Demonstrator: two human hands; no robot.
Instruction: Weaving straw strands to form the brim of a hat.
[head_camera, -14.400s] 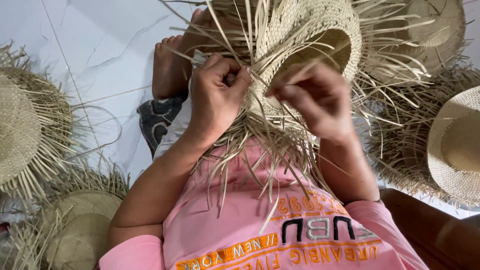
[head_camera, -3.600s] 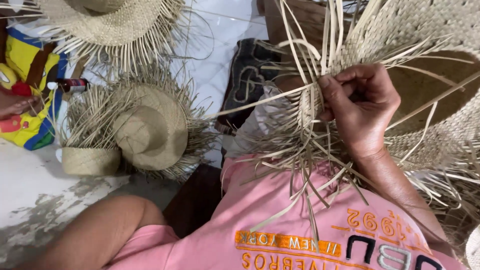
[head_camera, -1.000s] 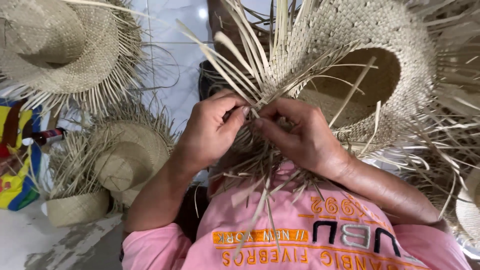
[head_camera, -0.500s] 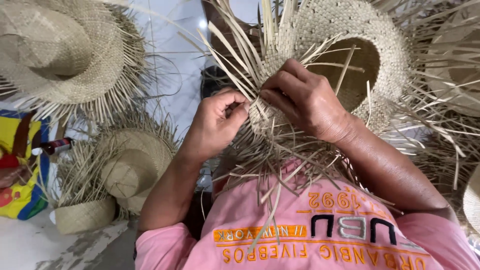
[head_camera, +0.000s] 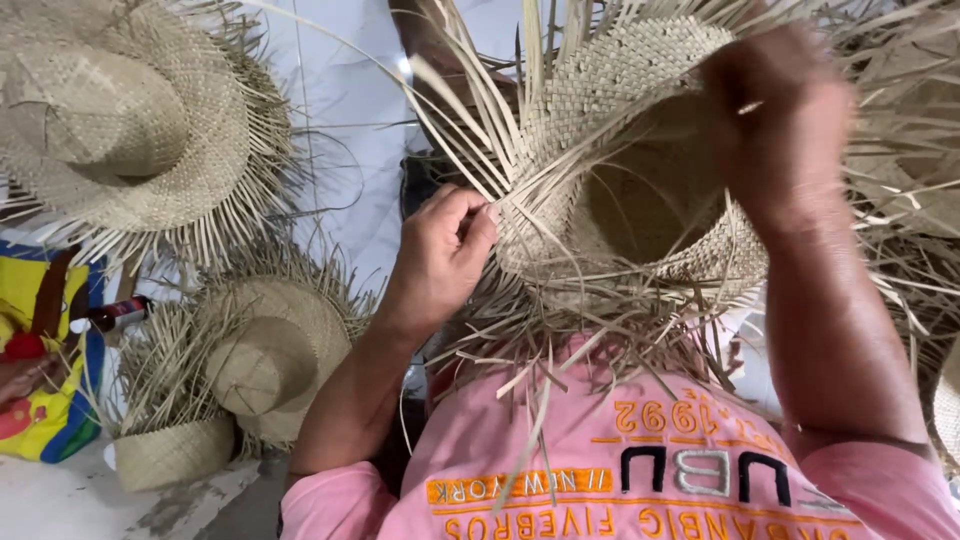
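A half-woven straw hat (head_camera: 640, 110) lies crown-down in my lap, its hollow facing me and loose strands sticking out all round. My left hand (head_camera: 440, 255) pinches a few of those strands at the near left edge of the weave. Higher up, my right hand (head_camera: 785, 125) is blurred against the hat's right rim, fingers closed over strands there. My pink shirt (head_camera: 640, 470) fills the bottom of the view.
A finished-looking straw hat with a frayed brim (head_camera: 110, 130) lies at the upper left and another (head_camera: 260, 350) at the lower left on the white floor (head_camera: 350, 110). A yellow and blue bag (head_camera: 40, 380) and a small dark bottle (head_camera: 120, 313) are at the left edge. More straw hats crowd the right edge.
My right hand has lifted from beside the left hand up to the hat's right rim. The left hand keeps its pinch on the strands. The view has closed in.
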